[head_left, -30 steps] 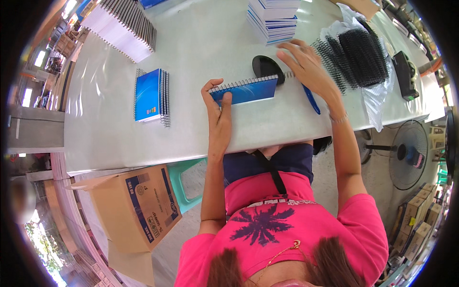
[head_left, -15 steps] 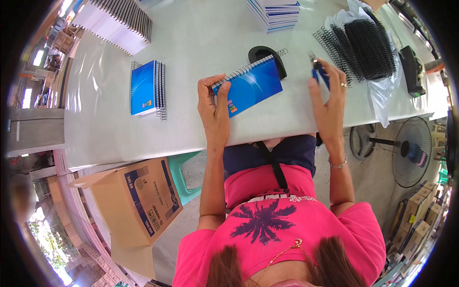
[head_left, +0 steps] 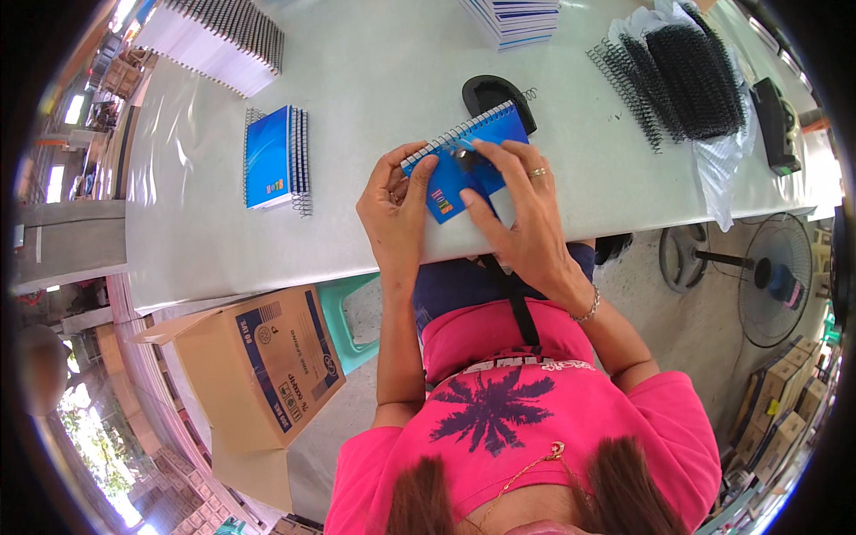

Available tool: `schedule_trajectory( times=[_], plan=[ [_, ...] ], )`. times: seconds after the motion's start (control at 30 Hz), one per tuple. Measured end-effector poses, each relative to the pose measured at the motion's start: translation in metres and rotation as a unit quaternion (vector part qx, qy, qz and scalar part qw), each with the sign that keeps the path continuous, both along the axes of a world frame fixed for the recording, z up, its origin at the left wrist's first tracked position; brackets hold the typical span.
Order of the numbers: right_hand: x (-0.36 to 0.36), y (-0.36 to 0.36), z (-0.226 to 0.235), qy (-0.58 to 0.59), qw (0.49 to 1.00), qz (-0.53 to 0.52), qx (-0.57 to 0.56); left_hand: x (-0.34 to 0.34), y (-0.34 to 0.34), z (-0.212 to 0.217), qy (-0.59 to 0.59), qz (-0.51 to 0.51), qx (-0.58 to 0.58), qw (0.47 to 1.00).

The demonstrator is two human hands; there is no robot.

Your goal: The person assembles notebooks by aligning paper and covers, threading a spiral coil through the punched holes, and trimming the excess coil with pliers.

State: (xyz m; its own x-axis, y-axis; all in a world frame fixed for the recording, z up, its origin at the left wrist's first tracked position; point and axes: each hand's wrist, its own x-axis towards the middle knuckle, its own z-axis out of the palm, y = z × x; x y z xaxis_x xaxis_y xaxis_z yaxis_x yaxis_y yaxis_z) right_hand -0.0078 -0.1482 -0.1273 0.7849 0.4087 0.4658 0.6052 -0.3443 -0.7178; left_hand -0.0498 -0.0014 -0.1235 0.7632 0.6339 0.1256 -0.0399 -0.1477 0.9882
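Observation:
My left hand point(head_left: 397, 209) grips a small blue spiral notebook point(head_left: 441, 189) at its left end, thumb on the cover and fingers behind. The notebook is held tilted above the table's near edge, its wire coil along the upper side. Over the cover, my right hand point(head_left: 532, 214) holds pliers point(head_left: 465, 162) with dark blue handles, their metal head close to the coil. Whether the jaws touch the wire cannot be made out. Just beyond the notebook lies a rounded black holder point(head_left: 486, 89) with a loose piece of coil point(head_left: 530, 93) beside it.
Finished-looking spiral notebooks point(head_left: 270, 160) lie at left on the white table point(head_left: 357, 80). Behind them rises a tall coil-bound stack point(head_left: 223, 45). Unbound pads point(head_left: 513, 22) stand at the back. Black coils point(head_left: 691, 80) rest on plastic at right. A carton point(head_left: 267, 366) and a fan point(head_left: 771, 276) flank me.
My right hand has moved left with the pliers, from beside the black coils to over the notebook cover. My left hand keeps its hold on the notebook, shifted only slightly.

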Motion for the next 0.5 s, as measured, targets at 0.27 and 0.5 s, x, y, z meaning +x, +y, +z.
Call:
schedule_trajectory(
  times=[0.27, 0.5],
  plan=[
    [-0.011, 0.006, 0.004, -0.015, 0.999, 0.038, 0.02, -0.006, 0.001, 0.005, 0.033, -0.001, 0.01, 0.999],
    [-0.016, 0.005, 0.006, -0.021, 0.999, 0.044, -0.016, -0.01, -0.003, 0.006, -0.001, -0.041, -0.031, 0.999]
  ],
)
